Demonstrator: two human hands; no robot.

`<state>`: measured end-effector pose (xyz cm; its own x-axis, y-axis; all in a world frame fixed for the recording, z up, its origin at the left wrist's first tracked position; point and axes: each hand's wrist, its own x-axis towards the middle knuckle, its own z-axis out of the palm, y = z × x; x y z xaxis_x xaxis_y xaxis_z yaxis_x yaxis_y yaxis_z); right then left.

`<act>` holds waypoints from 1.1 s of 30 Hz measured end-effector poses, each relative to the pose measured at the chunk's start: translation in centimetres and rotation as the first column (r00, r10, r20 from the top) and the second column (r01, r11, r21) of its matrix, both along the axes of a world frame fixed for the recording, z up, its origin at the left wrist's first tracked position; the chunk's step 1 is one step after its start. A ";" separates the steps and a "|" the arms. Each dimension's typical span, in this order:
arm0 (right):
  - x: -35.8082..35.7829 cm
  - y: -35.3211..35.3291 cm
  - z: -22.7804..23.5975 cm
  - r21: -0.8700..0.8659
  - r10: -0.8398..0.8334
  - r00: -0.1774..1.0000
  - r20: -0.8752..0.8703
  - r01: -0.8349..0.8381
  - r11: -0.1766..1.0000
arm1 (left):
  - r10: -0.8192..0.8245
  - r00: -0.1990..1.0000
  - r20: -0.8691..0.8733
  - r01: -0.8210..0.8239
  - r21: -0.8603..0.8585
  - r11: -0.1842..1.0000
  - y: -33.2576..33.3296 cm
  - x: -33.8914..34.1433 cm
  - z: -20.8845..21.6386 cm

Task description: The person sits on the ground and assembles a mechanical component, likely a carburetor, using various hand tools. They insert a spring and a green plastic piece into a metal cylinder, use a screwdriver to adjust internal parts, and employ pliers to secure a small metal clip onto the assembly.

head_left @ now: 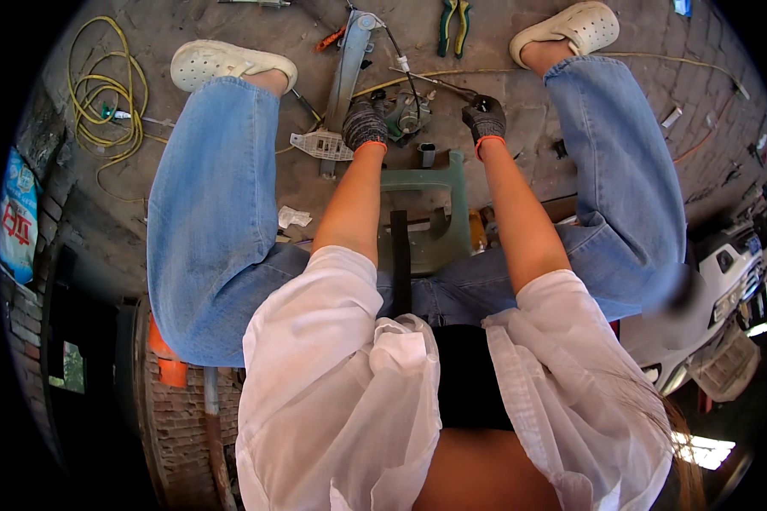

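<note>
My left hand (366,123), in a dark grey knit glove with an orange cuff, is closed against the near-left side of a greenish, motor-like metal unit (411,114). Its fingertips are partly hidden. A long grey-blue metal bar (348,68) rises just left of that hand, and a pale slotted plate (322,145) lies at the bar's lower end. To the right of the unit, my right hand (484,117), gloved the same way, is curled round the end of a thin rod-like tool (430,80). The tool points up and left, over a dark cable (398,51) above the unit.
A green plastic stool (458,200) stands between my legs. Pliers (453,30) with green-yellow handles lie beyond the unit, near an orange-handled tool (331,38). A yellow hose (136,102) lies coiled at left. A white bumper-like car part (724,272) is at right.
</note>
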<state>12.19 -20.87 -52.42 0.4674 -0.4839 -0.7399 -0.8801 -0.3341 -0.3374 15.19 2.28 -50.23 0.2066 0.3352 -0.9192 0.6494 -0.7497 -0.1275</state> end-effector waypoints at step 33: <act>12.8 -4.8 -10.3 -0.066 0.108 0.904 0.413 -0.088 0.994 | 0.971 -0.089 -0.221 -0.747 -0.630 -0.211 -4.7 4.7 9.6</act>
